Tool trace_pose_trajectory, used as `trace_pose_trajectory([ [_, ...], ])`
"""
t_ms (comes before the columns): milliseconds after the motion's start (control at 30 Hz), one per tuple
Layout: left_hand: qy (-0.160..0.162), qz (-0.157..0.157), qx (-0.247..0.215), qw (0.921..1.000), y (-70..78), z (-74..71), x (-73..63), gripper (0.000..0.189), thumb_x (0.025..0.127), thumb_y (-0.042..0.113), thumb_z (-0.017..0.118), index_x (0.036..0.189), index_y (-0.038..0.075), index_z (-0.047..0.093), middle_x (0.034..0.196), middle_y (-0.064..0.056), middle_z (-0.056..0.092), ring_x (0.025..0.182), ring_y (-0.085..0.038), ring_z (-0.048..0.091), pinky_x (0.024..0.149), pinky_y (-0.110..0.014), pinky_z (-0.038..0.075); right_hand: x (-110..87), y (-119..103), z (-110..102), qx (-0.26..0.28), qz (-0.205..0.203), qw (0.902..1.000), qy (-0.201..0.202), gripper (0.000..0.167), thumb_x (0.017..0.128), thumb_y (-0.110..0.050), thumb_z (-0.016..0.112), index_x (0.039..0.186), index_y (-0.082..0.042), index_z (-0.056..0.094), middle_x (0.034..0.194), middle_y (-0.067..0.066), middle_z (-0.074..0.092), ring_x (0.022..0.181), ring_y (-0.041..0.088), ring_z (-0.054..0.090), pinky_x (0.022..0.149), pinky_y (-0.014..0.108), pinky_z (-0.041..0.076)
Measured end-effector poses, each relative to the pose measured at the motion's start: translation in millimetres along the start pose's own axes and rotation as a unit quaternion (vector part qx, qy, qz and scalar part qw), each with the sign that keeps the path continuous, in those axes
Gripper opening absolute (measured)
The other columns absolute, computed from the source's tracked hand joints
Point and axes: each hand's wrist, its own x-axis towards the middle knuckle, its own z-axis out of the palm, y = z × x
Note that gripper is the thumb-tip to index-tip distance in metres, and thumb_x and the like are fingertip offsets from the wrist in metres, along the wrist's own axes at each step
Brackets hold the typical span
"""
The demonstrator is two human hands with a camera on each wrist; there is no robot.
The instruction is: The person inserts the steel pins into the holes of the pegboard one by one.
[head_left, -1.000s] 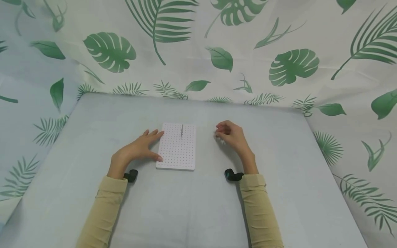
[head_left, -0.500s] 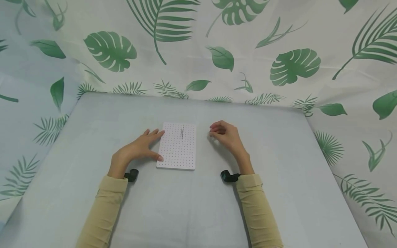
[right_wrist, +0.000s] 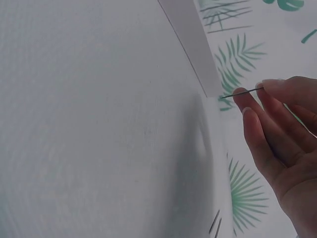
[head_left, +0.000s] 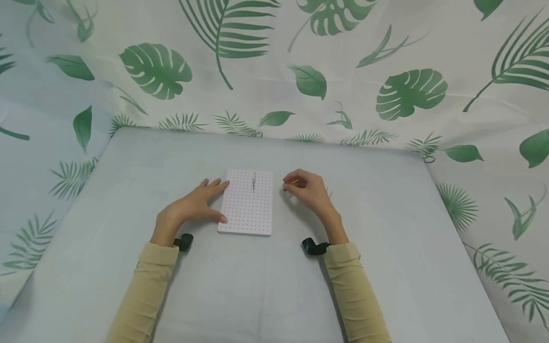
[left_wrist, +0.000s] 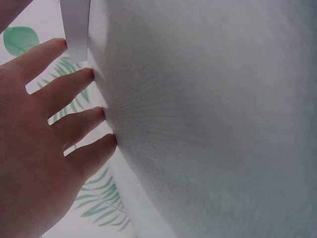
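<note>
A white board [head_left: 246, 209] with rows of small holes lies on the table, and several thin metal pins [head_left: 253, 182] stand up from its far part. My left hand [head_left: 195, 205] has its fingers spread, thumb and index finger at the board's left edge; in the left wrist view the other fingertips [left_wrist: 99, 113] rest on the tabletop. To the right of the board, my right hand [head_left: 306, 188] pinches a thin metal pin [right_wrist: 242, 92] between thumb and index finger. The pin's free end points toward the board.
Two more thin pins [right_wrist: 214, 221] lie on the pale tabletop [head_left: 283, 286] beside my right hand. Black wrist cameras [head_left: 315, 247] sit at both cuffs. A leaf-printed cloth [head_left: 257, 71] hangs behind the table and along its sides.
My right hand has moved left toward the board with the pin. Loose pins on the table now show to the right of that hand. The left hand and board stay in place.
</note>
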Motion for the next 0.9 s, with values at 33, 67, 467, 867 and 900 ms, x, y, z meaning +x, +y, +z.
trace_pose_trajectory([
  [33, 0.000, 0.001, 0.001, 1.0000, 0.1, -0.1, 0.3, 0.106, 0.081, 0.034, 0.087, 0.165, 0.015, 0.025, 0.172, -0.018, 0.012, 0.158, -0.046, -0.004, 0.123, -0.071, 0.007, -0.4, -1, 1, -0.001, -0.001, 1.0000, -0.002, 0.015, 0.091, -0.007, 0.077, 0.105, -0.006, 0.074, 0.101, 0.012, 0.077, 0.090, 0.026, 0.076, 0.078, 0.033, 0.059],
  [67, 0.000, 0.003, 0.001, 1.0000, 0.4, -0.4, 0.5, 0.106, 0.081, 0.033, 0.087, 0.165, 0.015, 0.025, 0.172, -0.018, 0.012, 0.158, -0.046, -0.004, 0.123, -0.071, 0.008, -0.5, -2, 1, 0.001, -0.001, 1.0000, -0.004, 0.014, 0.091, -0.007, 0.077, 0.105, -0.006, 0.074, 0.101, 0.012, 0.076, 0.090, 0.026, 0.076, 0.078, 0.033, 0.059],
  [467, 0.001, 0.001, 0.006, 1.0000, 2.7, -1.1, -0.6, 0.106, 0.080, 0.033, 0.088, 0.164, 0.012, 0.026, 0.171, -0.021, 0.014, 0.158, -0.048, -0.002, 0.122, -0.072, 0.009, 2.3, -13, 14, 0.021, -0.022, 0.9993, -0.020, 0.012, 0.091, -0.006, 0.077, 0.103, -0.004, 0.074, 0.102, 0.012, 0.078, 0.094, 0.026, 0.076, 0.084, 0.037, 0.061],
  [867, 0.001, -0.005, 0.013, 0.9999, 2.8, -0.7, -0.5, 0.105, 0.082, 0.033, 0.087, 0.165, 0.014, 0.025, 0.172, -0.018, 0.013, 0.158, -0.047, -0.003, 0.123, -0.072, 0.008, 7.3, -23, 27, 0.025, -0.032, 0.9986, -0.034, 0.010, 0.089, -0.004, 0.077, 0.099, -0.004, 0.075, 0.099, 0.011, 0.078, 0.089, 0.025, 0.078, 0.081, 0.037, 0.061],
  [900, 0.001, -0.004, 0.012, 0.9999, 2.7, -0.6, -0.5, 0.105, 0.082, 0.034, 0.087, 0.165, 0.014, 0.025, 0.172, -0.018, 0.013, 0.158, -0.047, -0.003, 0.122, -0.072, 0.008, 7.5, -24, 28, 0.028, -0.033, 0.9984, -0.036, 0.010, 0.089, -0.004, 0.077, 0.099, -0.004, 0.074, 0.099, 0.011, 0.078, 0.089, 0.025, 0.078, 0.081, 0.037, 0.061],
])
